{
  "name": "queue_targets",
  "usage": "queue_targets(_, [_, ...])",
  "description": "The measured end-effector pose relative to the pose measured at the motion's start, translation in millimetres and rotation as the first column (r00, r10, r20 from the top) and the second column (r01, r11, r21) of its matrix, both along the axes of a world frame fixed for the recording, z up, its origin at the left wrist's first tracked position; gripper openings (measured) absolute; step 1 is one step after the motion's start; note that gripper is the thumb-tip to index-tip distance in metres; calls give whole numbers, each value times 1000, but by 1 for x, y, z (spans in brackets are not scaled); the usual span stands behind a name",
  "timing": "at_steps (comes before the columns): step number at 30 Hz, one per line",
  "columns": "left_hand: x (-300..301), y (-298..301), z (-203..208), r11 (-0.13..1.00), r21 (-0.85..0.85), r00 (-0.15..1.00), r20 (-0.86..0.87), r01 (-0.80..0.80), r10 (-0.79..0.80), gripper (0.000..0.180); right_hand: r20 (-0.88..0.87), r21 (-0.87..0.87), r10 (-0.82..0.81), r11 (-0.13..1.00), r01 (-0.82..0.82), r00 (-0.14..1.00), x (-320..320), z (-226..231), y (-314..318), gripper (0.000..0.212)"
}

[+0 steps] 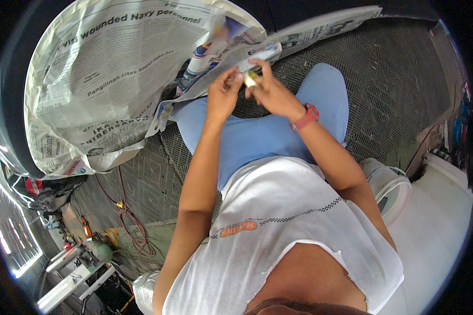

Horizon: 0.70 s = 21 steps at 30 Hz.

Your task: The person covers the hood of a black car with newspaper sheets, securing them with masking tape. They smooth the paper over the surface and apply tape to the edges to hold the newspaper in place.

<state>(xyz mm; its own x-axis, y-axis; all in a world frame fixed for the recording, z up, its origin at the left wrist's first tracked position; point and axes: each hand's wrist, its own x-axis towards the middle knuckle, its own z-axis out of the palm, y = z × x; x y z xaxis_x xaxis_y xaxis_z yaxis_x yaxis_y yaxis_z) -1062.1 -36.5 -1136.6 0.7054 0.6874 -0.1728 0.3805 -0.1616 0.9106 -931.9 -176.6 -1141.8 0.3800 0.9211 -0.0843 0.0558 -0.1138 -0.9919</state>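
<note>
My left hand point(223, 95) has its fingers and thumb drawn together in a pinch, and whatever lies between them is too small to make out. Close beside it, my right hand point(276, 96), with a red watch point(306, 117) on the wrist, grips a small white-and-yellow thing point(250, 80), partly hidden by the fingers and blurred. Both hands are above the gap between my knees. Just beyond them is a crumpled strip of printed paper point(268, 52). Sheets of newspaper point(126, 58) with a pale tape-like border cover a large rounded panel at the upper left.
A longer folded newspaper edge point(331, 26) runs to the upper right. Dark ribbed matting point(394, 84) covers the floor. A white bucket point(397, 194) and a large white drum point(436, 231) stand by my right arm. A reddish cord point(129, 220) lies coiled at left.
</note>
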Motion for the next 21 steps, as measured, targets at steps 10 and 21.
queue_targets(10, [-77,2,-19,947,-48,922,219,-317,320,13,13,-112,333,937,-330,943,-14,20,-16,39])
queue_targets(21, [-61,25,-14,675,-9,596,459,-738,659,30,702,4,-199,961,276,684,2,12,81,31])
